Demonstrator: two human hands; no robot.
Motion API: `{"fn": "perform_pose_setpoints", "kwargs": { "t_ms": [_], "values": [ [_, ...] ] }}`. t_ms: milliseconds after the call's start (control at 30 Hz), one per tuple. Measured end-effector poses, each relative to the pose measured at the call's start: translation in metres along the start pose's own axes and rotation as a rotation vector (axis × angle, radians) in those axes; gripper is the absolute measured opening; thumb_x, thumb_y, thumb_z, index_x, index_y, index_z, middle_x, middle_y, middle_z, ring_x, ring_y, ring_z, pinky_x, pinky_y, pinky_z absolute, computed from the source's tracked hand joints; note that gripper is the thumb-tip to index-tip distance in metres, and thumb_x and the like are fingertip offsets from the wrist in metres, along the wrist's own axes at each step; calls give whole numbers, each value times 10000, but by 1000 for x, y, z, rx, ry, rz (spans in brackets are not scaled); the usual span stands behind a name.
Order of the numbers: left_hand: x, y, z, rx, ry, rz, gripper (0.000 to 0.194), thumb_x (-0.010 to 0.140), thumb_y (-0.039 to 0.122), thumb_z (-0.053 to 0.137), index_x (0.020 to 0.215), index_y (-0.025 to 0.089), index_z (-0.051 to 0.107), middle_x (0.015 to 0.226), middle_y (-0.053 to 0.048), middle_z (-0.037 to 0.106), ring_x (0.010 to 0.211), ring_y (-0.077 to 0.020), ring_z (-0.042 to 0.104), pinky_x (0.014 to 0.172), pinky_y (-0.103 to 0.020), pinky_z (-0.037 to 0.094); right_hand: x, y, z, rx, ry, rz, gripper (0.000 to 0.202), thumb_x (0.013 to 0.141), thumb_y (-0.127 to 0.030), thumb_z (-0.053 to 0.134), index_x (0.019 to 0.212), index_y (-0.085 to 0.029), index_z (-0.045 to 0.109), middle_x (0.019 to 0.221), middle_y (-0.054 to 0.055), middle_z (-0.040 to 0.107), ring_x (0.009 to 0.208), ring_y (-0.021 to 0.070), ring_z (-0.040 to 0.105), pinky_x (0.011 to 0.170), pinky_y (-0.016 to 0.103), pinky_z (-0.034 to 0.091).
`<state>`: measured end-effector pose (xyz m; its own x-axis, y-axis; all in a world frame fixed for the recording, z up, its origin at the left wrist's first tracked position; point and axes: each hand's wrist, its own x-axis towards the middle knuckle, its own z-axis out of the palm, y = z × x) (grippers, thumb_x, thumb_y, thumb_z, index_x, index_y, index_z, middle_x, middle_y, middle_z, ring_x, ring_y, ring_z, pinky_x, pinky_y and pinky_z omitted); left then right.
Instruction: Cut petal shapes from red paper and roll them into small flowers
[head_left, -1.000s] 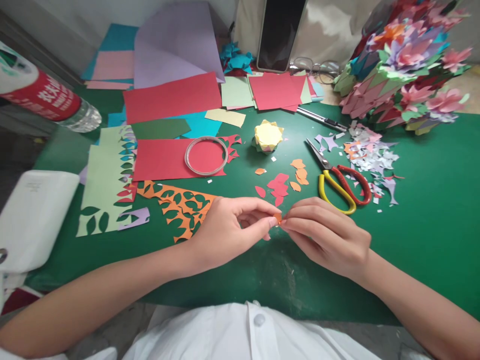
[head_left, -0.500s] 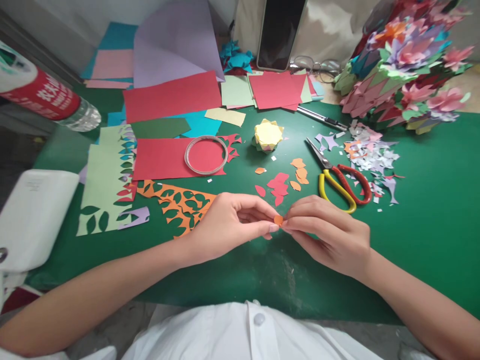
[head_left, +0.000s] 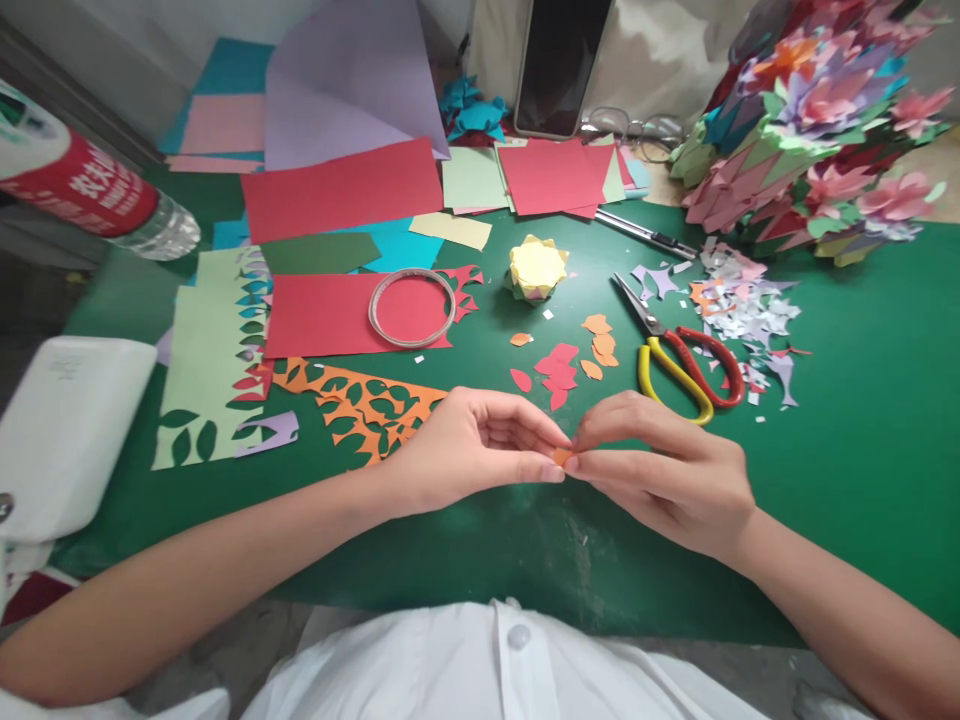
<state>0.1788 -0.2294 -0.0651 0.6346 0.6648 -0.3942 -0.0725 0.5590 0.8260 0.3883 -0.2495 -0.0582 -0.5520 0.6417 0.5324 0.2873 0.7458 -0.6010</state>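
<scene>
Between the fingertips of my left hand and my right hand is a small orange paper petal. Both hands pinch it, and the fingers cover most of it. Just beyond them lie several red paper petals and loose orange petals. Scissors with one yellow and one red handle rest, blades apart, beyond my right hand. Farther back stands a small round pale-yellow folded paper piece. Cut-out orange paper lies partly under my left hand.
A roll of clear tape lies on a red sheet. Paper scraps are heaped at right, below paper flowers. A utility knife, phone and glasses sit at the back. A bottle and white device stand left.
The orange petal has turned in my fingertips and sits slightly lower. My right thumb and index finger have shifted around it. The things on the table have stayed in place.
</scene>
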Motion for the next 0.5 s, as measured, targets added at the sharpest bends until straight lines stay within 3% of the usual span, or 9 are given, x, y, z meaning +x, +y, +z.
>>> {"fn": "perform_pose_setpoints", "kwargs": {
  "t_ms": [500],
  "values": [
    [2, -4, -1, -17, 10, 36, 123, 712, 151, 797, 807, 184, 728, 763, 37, 746, 732, -86, 708, 712, -167, 560, 0, -2, 5, -2, 48, 14, 187, 826, 7, 631, 951, -129, 663, 793, 86, 666, 737, 170, 621, 645, 334, 567]
  ]
}}
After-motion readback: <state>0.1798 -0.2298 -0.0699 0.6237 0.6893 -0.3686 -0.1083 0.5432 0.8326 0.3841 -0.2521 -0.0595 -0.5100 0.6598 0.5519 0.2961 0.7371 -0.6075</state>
